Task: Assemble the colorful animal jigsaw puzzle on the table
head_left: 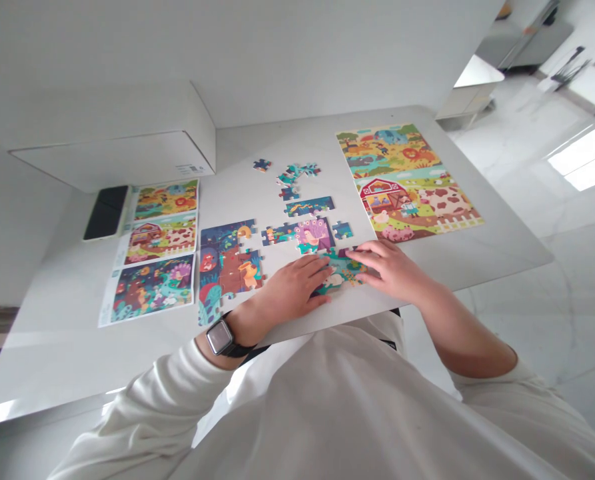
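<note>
My left hand [297, 287] lies flat at the left side of a joined green puzzle section [344, 268] that shows a white rabbit. At that section's right side, the fingers of my right hand [387, 267] are spread and touch its edge. Just above sits a purple peacock section [314, 233], with a small loose puzzle piece [342, 230] to its right. Left of my hands is a larger joined section [230, 260] with a tree and animals. A dark blue strip of joined pieces [310, 206] rests farther back. My left hand partly covers the rabbit section.
Several loose pieces [297, 175] lie toward the back, with a single piece [262, 165] left of them. Two finished puzzles [412, 183] lie at the right. A printed picture sheet [154, 253], a phone [107, 212] and a white box [127, 157] are at the left.
</note>
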`<state>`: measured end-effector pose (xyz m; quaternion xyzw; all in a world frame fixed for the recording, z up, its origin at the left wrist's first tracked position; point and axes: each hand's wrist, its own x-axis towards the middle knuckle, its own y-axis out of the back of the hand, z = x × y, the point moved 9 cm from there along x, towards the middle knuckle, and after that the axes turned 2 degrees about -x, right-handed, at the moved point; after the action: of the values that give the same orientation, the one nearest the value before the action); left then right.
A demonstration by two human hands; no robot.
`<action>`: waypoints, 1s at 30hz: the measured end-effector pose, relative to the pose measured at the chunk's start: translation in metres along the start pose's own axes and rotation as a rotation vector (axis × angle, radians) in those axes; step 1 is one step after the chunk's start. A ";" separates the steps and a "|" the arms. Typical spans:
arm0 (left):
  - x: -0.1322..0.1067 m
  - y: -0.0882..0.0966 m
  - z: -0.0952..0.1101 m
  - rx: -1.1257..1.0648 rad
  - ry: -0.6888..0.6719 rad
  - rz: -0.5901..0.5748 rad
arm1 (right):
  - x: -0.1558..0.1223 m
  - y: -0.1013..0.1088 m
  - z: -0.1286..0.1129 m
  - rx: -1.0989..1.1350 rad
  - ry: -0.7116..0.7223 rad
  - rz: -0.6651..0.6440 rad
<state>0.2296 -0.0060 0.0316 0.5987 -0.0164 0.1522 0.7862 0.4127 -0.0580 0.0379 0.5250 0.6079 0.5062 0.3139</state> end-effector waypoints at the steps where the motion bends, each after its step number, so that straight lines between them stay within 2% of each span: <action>1: 0.000 0.000 0.002 0.007 -0.003 0.000 | 0.001 -0.001 -0.001 -0.026 -0.005 -0.004; 7: 0.002 0.000 0.005 0.031 0.022 0.011 | 0.004 -0.005 -0.006 -0.165 -0.008 -0.060; 12: 0.001 -0.009 0.008 0.065 0.061 -0.063 | 0.010 0.001 -0.010 -0.171 0.012 -0.080; 18: -0.001 -0.015 0.011 0.105 0.150 -0.134 | 0.045 0.010 -0.011 -0.090 0.014 0.004; 24: 0.000 -0.019 0.016 0.149 0.167 -0.176 | 0.079 -0.016 -0.019 -0.124 0.082 -0.123; 30: -0.001 -0.021 0.016 0.119 0.155 -0.139 | 0.084 -0.024 -0.015 -0.173 0.059 -0.129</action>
<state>0.2361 -0.0261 0.0164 0.6305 0.0951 0.1436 0.7568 0.3700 0.0192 0.0325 0.4406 0.6036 0.5505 0.3721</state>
